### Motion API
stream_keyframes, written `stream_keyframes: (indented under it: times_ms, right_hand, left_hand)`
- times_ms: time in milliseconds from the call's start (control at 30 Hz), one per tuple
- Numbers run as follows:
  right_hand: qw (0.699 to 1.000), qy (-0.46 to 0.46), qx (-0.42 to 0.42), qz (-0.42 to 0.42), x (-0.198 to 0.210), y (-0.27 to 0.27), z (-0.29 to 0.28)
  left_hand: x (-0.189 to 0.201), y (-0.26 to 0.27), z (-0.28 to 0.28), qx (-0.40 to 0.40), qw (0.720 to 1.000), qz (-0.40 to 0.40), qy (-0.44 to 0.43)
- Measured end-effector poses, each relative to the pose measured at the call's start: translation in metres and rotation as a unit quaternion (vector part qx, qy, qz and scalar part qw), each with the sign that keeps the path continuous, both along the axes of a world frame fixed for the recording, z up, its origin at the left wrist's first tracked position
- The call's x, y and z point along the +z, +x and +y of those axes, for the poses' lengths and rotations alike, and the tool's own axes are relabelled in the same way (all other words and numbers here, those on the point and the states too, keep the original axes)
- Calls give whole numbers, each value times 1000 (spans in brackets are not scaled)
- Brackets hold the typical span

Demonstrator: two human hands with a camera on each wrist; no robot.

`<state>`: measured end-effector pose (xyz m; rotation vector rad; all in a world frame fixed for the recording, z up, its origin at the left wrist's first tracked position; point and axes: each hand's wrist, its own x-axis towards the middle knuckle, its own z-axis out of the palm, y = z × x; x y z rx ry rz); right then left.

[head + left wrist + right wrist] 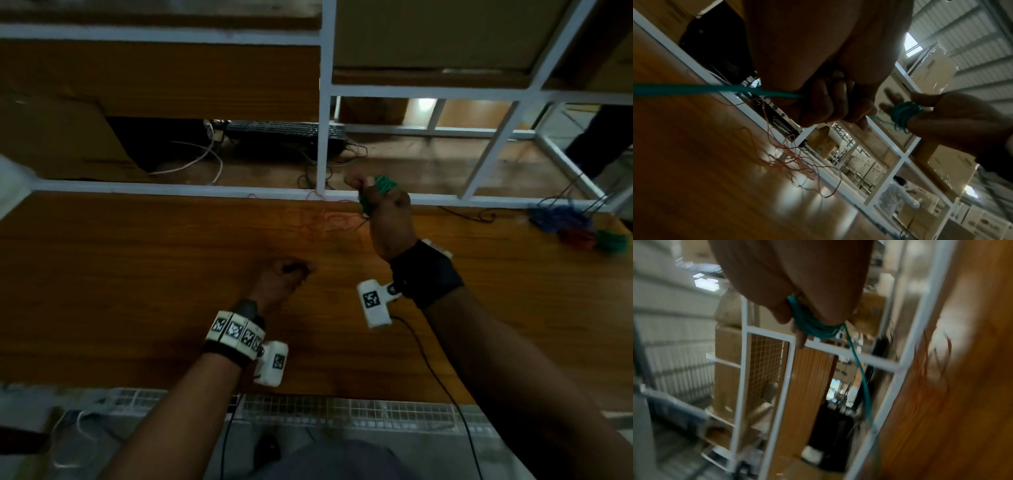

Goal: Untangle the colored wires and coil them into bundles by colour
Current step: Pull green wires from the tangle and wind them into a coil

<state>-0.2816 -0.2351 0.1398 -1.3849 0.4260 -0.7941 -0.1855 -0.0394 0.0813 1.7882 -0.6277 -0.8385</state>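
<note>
1. Right hand [383, 205]: raised above the far edge of the wooden table [137, 274], fingers spread through a green wire coil [382, 185] wound in several turns around them.
2. Same coil in the left wrist view: looped around the extended fingers of the right hand, with one loose strand trailing off toward the left hand.
3. Left hand [284, 274]: low over the middle of the table, well apart from the right, fingers curled in a fist around a single green wire strand [715, 90].
4. Strand in the left wrist view: enters the left fist from the left side of the frame, comes out on the far side, and runs to the coil on the right hand.
5. Right wrist view: blurred; green turns visible around the fingers, one strand hanging down from them.
6. Orange wire tangle [322, 221]: loose on the table near the far edge, between the two hands, lying flat and uncoiled.
7. Far right corner of the table: a blue wire heap [558, 217], with a red bundle [577, 238] and a green bundle [613, 241] just beside it.
8. White metal frame [322, 102] along the far edge; black keyboard [284, 132] on the surface beyond it.
9. Black wrist straps with white marker blocks on both forearms.
</note>
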Motion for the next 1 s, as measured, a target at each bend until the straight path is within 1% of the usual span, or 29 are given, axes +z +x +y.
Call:
stream_keyframes:
  times_ms: [33,67,100,133,167,200,233,267,333,367,400,467,500,533,567,600,633,667,700,733,767,800,867,900,933,967,1000]
  right_hand:
    - [994,-77,-19,71,-9,-3,-6]
    - [980,-143,-7,137,-16,-6,-8]
    - [955,-214,15,203,-23,-11,-9]
    - [921,-284,44,263,-29,-15,-9]
    - [878,-344,74,324,-32,-20,-6]
    - [836,-384,120,373,-35,-22,-3]
    - [800,-401,179,409,-37,-25,2]
    - [776,-392,233,436,-37,-27,10]
    - [759,-323,318,467,-37,-32,24]
    - [756,-296,353,465,-36,-35,31]
    - [755,-282,389,445,-35,-38,36]
    - [762,-249,455,388,-36,-43,44]
    - [773,-211,482,355,-35,-44,47]
    - [788,-153,508,313,-36,-45,48]
    - [804,-67,533,257,-33,-46,52]
    - [812,40,551,190,-29,-47,55]
    - [813,155,549,119,-23,-44,57]
    - [814,253,521,48,-17,-40,56]
    - [819,312,481,-16,-10,-35,54]
    - [842,323,427,-62,-4,-28,49]
    - [875,307,363,-93,2,-23,44]
    - [905,287,296,-108,6,-19,38]
    - [942,278,163,-98,15,-16,24]
    - [963,239,99,-71,19,-19,15]
    - [984,172,38,-31,21,-23,6]
    - [996,80,-14,22,20,-27,-2]
    - [995,-20,-48,82,17,-31,-9]
  left_hand:
    - [0,-1,5,8,1000,1,12]
    - [0,1,12,23,1000,1,20]
    - [2,5,18,34,999,-7,26]
    - [4,11,23,36,999,-25,27]
    - [5,18,27,33,998,-42,25]
    - [8,25,29,25,998,-56,26]
    - [11,31,30,11,997,-70,34]
    - [18,34,30,-5,995,-84,44]
    - [32,40,25,-48,988,-136,52]
    - [41,41,21,-70,982,-170,51]
    - [48,41,17,-85,975,-197,48]
    - [56,43,7,-97,968,-228,36]
    - [56,42,2,-94,969,-227,25]
    - [55,40,-1,-87,973,-213,7]
    - [55,36,-4,-83,978,-190,-12]
    - [51,32,-7,-82,982,-170,-24]
    - [48,27,-9,-83,984,-153,-31]
    - [46,19,-11,-87,985,-142,-33]
    - [44,11,-12,-89,986,-131,-44]
    - [40,5,-14,-84,988,-121,-54]
    - [34,2,-16,-75,989,-108,-61]
    - [30,-1,-16,-63,993,-90,-53]
    - [21,-3,-9,-40,998,-51,-13]
    - [14,-3,-4,-29,999,-40,1]
    - [8,-1,2,-17,999,-33,16]
    - [5,2,9,0,999,-27,21]
    - [4,5,17,16,999,-24,19]
